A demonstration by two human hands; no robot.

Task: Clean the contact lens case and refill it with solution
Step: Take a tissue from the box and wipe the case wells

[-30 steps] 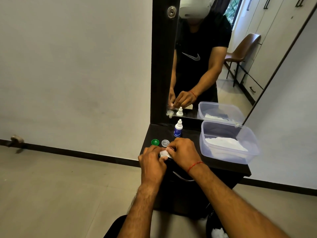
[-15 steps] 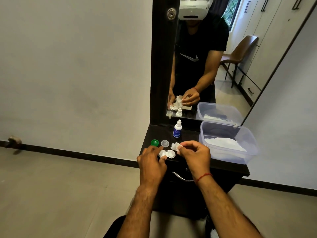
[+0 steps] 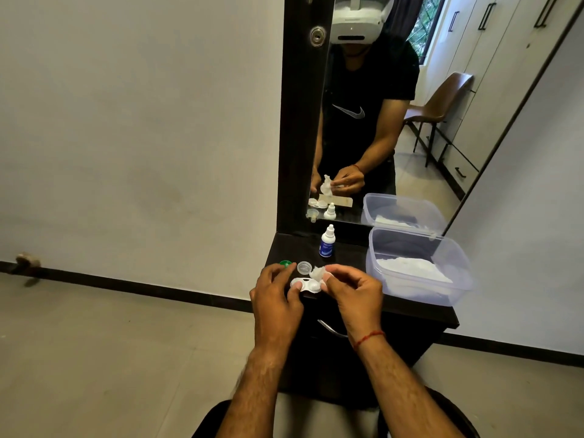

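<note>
Nearest the camera, two bare forearms reach in from below, the right one with a red thread (image 3: 369,337) round its wrist. The left hand (image 3: 276,300) has its fingers curled round the left end of the white contact lens case (image 3: 304,284), thumb on its near side, holding it at the front edge of the dark dresser top (image 3: 347,255), left of the middle. Both wells of the case face up, uncapped. The right hand (image 3: 354,298) pinches a small crumpled tissue (image 3: 317,273) between thumb and forefinger, with the other fingers loosely curled. The wad is just above the right well of the case, and whether it touches the plastic cannot be told. Under the front edge, between the wrists, a curved metal drawer handle (image 3: 329,328) shows. Just behind the hands lie the two loose caps side by side: the green cap (image 3: 285,263), partly hidden by the left fingers near the left edge, and the clear cap (image 3: 304,267) to its right, close to the tissue. Farther back, toward the rear edge, the small solution bottle (image 3: 327,242) stands upright with its white cap on and a blue label. The right side of the top is taken by a clear plastic container (image 3: 449,248) — lidless, with white tissues lying in it. Behind all this the mirror (image 3: 363,128) rises in its dark frame, reflecting the person's hands, the case, the bottle and the container.
</note>
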